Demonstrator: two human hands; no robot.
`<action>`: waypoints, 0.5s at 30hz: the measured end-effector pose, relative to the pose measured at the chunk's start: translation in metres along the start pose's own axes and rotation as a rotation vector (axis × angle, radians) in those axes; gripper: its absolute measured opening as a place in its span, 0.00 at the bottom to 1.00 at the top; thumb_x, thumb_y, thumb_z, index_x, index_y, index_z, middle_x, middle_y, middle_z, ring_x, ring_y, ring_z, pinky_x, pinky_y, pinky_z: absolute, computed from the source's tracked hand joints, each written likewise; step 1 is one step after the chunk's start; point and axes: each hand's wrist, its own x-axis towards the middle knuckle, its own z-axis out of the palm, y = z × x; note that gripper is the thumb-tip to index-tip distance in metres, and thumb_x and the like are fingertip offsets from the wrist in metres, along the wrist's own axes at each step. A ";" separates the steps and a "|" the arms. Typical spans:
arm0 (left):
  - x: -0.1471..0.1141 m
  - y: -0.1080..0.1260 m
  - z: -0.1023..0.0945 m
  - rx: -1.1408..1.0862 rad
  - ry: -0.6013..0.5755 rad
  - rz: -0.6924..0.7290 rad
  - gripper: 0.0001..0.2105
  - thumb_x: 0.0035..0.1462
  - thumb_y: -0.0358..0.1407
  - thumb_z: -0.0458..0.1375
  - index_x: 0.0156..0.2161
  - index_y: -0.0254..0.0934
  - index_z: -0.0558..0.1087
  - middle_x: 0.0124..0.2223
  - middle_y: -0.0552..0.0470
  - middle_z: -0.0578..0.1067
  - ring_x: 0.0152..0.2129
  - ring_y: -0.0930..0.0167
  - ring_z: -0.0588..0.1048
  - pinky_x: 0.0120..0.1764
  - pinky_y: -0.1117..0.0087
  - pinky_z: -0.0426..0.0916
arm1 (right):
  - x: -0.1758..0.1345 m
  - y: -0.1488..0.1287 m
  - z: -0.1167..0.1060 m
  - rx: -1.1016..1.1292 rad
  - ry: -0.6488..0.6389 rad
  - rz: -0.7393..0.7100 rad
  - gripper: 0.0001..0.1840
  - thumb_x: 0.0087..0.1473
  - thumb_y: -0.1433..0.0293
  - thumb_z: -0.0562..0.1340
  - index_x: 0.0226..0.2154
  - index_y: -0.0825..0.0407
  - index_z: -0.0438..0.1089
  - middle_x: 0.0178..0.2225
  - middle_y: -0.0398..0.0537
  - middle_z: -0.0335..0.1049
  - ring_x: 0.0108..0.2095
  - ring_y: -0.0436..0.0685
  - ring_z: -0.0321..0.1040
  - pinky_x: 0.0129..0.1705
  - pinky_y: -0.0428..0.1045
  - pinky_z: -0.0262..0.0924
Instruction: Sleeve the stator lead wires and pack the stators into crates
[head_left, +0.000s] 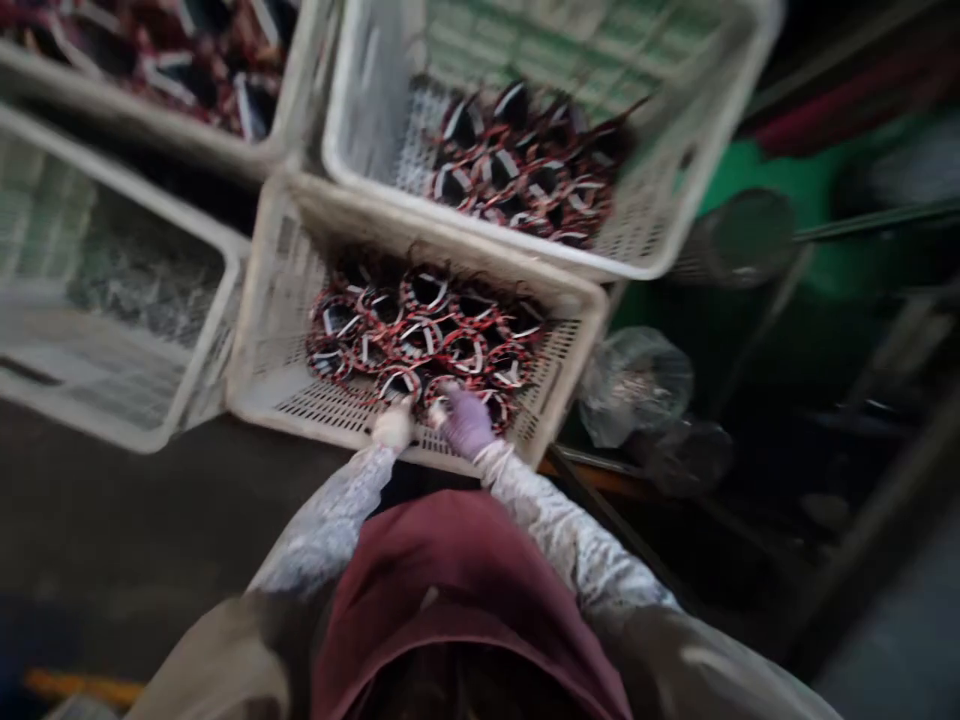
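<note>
Rows of dark ring-shaped pieces (421, 340) with red wire-like strands and white strips stand packed in a white slatted crate (255, 330) in front of me. My left hand (392, 427), in a whitish glove, is closed at the near side of the crate, by a front-row piece (398, 385). Whatever its fingers hold is hidden. Beside it, my right hand (468, 422) wears a purple glove and curls its fingers over another front-row ring-shaped piece (441, 392). Blur softens the fingertips of both.
Behind is a second white crate (679, 215) with similar pieces. At upper left is another loaded crate (255, 150); a pale crate (169, 395) stands at left. A clear plastic bag (637, 385) with small bits and a round container (750, 235) are at right.
</note>
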 end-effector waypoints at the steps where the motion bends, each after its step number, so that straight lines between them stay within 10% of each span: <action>1: -0.017 0.003 -0.003 0.013 0.019 0.010 0.24 0.54 0.29 0.53 0.57 0.38 0.69 0.48 0.39 0.78 0.48 0.58 0.76 0.50 0.61 0.68 | -0.029 0.002 0.002 0.057 -0.094 0.011 0.22 0.57 0.66 0.60 0.54 0.51 0.69 0.48 0.52 0.75 0.49 0.63 0.71 0.53 0.56 0.63; 9: -0.052 0.029 -0.025 0.058 0.281 -0.071 0.23 0.58 0.31 0.52 0.59 0.33 0.65 0.53 0.37 0.76 0.53 0.60 0.74 0.53 0.64 0.67 | -0.198 0.107 -0.005 0.285 -0.103 -0.062 0.17 0.49 0.67 0.56 0.39 0.52 0.76 0.41 0.54 0.78 0.44 0.64 0.76 0.51 0.58 0.68; 15: 0.030 -0.010 -0.035 0.107 0.340 -0.181 0.29 0.50 0.39 0.64 0.56 0.28 0.68 0.52 0.30 0.76 0.49 0.54 0.76 0.49 0.61 0.69 | -0.284 0.220 0.122 0.433 0.261 0.359 0.22 0.49 0.56 0.51 0.37 0.39 0.78 0.43 0.54 0.78 0.49 0.71 0.73 0.56 0.65 0.65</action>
